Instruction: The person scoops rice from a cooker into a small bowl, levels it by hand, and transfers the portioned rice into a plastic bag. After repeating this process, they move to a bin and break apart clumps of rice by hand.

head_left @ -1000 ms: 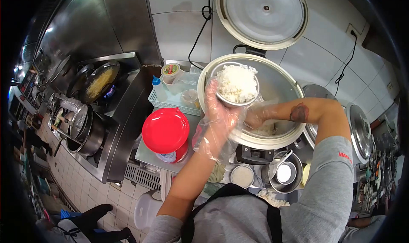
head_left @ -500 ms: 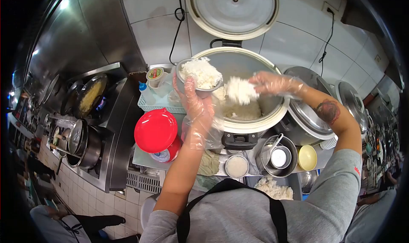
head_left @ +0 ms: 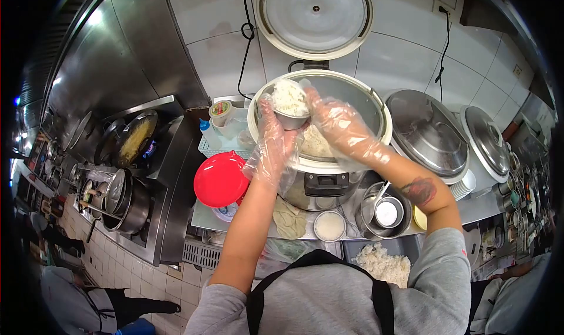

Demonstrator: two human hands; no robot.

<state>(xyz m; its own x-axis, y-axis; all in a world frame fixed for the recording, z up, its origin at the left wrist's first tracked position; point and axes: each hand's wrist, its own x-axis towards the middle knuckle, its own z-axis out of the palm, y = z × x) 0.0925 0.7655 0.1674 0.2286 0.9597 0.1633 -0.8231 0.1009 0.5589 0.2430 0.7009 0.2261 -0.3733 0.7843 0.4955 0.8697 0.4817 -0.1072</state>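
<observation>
A metal bowl heaped with white cooked rice is held up over the open rice cooker. My left hand, in a clear plastic glove, grips the bowl from its left and underneath. My right hand, gloved the same way, is cupped against the right side of the rice mound at the bowl's rim; its fingertips are partly hidden. Below the hands, more rice lies inside the cooker. The cooker's lid is tilted back against the tiled wall.
A red plate and a teal basket stand left of the cooker. Lidded pots are on the right. Nearer me are a pot with a ladle, a small bowl and a rice tray. A lit stove is far left.
My right hand has moved left with its clump of rice, from over the cooker to the bowl. The bowl has shifted slightly right, and its rice is now a taller mound.
</observation>
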